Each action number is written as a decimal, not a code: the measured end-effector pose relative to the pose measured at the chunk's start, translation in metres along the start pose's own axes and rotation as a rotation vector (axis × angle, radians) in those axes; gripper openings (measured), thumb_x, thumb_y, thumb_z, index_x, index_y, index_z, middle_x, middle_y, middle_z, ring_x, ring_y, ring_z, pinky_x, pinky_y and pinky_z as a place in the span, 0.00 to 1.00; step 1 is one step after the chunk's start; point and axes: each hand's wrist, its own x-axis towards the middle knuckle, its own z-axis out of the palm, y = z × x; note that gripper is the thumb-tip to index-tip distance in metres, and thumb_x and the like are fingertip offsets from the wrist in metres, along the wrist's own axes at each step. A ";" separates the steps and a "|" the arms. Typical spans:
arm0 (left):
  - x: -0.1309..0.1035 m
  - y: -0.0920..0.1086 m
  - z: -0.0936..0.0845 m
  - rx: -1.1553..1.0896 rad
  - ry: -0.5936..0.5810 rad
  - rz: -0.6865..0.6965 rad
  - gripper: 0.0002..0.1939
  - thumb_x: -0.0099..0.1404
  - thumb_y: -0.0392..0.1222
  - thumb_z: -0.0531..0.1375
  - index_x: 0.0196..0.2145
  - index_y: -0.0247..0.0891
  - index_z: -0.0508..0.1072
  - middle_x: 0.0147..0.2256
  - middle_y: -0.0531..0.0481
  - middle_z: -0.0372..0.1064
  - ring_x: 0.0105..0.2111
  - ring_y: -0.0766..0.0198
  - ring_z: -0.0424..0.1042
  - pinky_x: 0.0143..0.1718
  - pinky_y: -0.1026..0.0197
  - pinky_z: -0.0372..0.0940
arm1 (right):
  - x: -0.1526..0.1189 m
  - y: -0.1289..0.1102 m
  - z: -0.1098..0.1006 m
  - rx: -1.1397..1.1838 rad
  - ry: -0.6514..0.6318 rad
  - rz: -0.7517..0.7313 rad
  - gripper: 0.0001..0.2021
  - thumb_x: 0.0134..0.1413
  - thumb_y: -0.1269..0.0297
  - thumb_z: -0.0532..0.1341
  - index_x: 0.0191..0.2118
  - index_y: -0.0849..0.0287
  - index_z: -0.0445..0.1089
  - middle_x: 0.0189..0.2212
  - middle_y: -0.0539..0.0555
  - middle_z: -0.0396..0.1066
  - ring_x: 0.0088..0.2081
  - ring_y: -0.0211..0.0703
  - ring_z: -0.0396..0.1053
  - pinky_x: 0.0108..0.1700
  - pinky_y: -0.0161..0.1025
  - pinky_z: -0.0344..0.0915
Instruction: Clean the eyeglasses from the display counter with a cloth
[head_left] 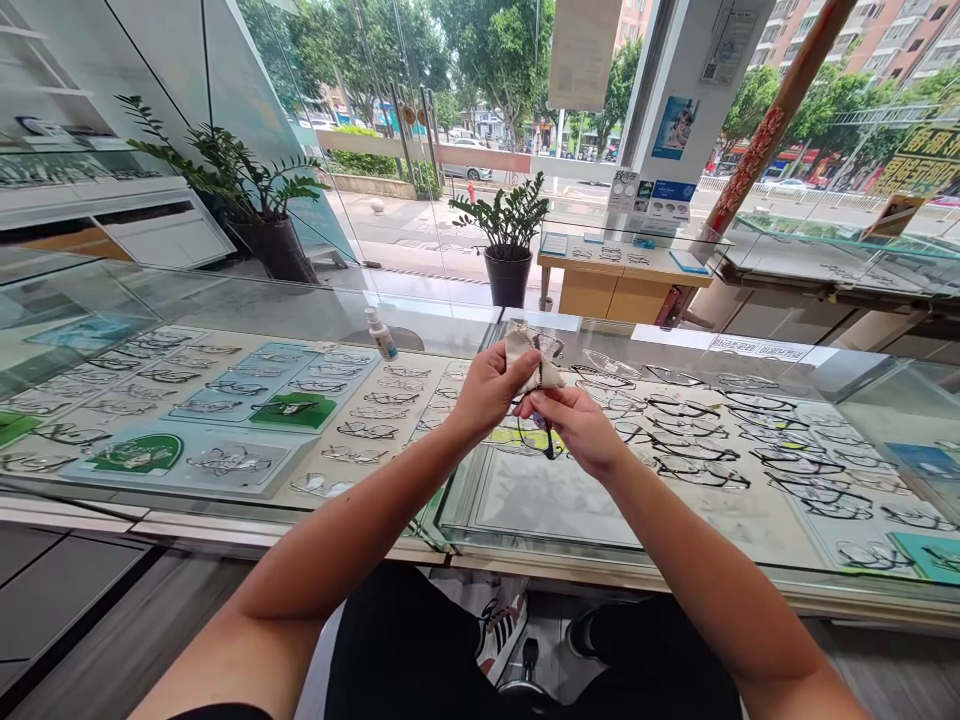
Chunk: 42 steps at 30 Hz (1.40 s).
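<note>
Above the glass counter, my two hands meet around a pair of dark-framed eyeglasses [550,440] and a pale cloth [519,342]. My left hand [491,385] is closed on the cloth, its thumb pressed on top near the glasses. With fingers pinched, my right hand [574,425] grips the glasses from below and the right. One dark temple arm hangs down beneath the fingers. The cloth and my fingers hide most of the frame and the lenses.
Inside the glass display counter [547,500] lie many rows of eyeglasses [690,440]. A small white spray bottle [381,335] stands on the counter to the left. Beyond it are a potted plant [506,245], another potted plant [262,200] and a wooden display cabinet [622,290].
</note>
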 end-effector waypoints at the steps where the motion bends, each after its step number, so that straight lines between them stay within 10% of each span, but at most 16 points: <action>1: 0.000 0.000 0.001 0.006 0.019 0.000 0.31 0.62 0.69 0.74 0.32 0.38 0.71 0.20 0.55 0.70 0.12 0.71 0.62 0.14 0.66 0.52 | 0.000 0.001 0.001 -0.013 -0.007 -0.001 0.25 0.52 0.35 0.75 0.29 0.55 0.82 0.32 0.53 0.76 0.37 0.44 0.62 0.43 0.44 0.56; 11: 0.018 -0.012 -0.020 0.226 0.139 0.166 0.36 0.65 0.76 0.67 0.25 0.37 0.71 0.23 0.53 0.66 0.24 0.68 0.62 0.28 0.61 0.59 | 0.005 -0.002 -0.015 -0.049 0.036 -0.080 0.22 0.56 0.38 0.74 0.34 0.54 0.85 0.33 0.52 0.75 0.34 0.42 0.59 0.43 0.44 0.57; 20: 0.055 -0.001 -0.091 0.450 0.337 0.191 0.28 0.68 0.69 0.66 0.43 0.39 0.77 0.28 0.54 0.65 0.26 0.65 0.62 0.31 0.61 0.64 | 0.007 -0.023 -0.039 0.018 0.155 -0.182 0.20 0.56 0.40 0.74 0.35 0.52 0.84 0.39 0.54 0.77 0.35 0.42 0.60 0.41 0.43 0.60; 27: 0.063 0.005 -0.139 1.221 0.336 -0.255 0.29 0.77 0.67 0.52 0.28 0.41 0.67 0.27 0.46 0.71 0.31 0.56 0.71 0.35 0.56 0.59 | 0.008 -0.032 -0.060 -0.015 0.115 -0.154 0.19 0.56 0.41 0.74 0.34 0.54 0.82 0.39 0.55 0.76 0.36 0.43 0.63 0.40 0.43 0.62; 34: 0.063 -0.010 -0.146 1.375 0.261 -0.542 0.19 0.63 0.56 0.70 0.33 0.36 0.76 0.40 0.28 0.81 0.47 0.31 0.81 0.49 0.44 0.68 | 0.008 -0.039 -0.066 -0.010 0.093 -0.143 0.19 0.53 0.44 0.75 0.31 0.56 0.80 0.36 0.54 0.76 0.35 0.41 0.63 0.39 0.42 0.60; 37: 0.057 -0.007 -0.128 1.426 0.313 -0.321 0.23 0.64 0.49 0.69 0.51 0.30 0.77 0.60 0.17 0.73 0.64 0.20 0.70 0.62 0.31 0.64 | 0.009 -0.040 -0.067 -0.044 0.089 -0.153 0.19 0.54 0.44 0.74 0.31 0.56 0.80 0.35 0.55 0.76 0.35 0.42 0.63 0.39 0.42 0.60; 42: 0.047 0.019 -0.062 1.192 0.099 0.544 0.28 0.70 0.51 0.67 0.63 0.38 0.73 0.66 0.34 0.71 0.68 0.41 0.67 0.73 0.39 0.60 | 0.005 -0.046 -0.074 -0.129 0.036 -0.204 0.18 0.60 0.45 0.71 0.31 0.55 0.80 0.35 0.55 0.77 0.36 0.44 0.65 0.41 0.43 0.61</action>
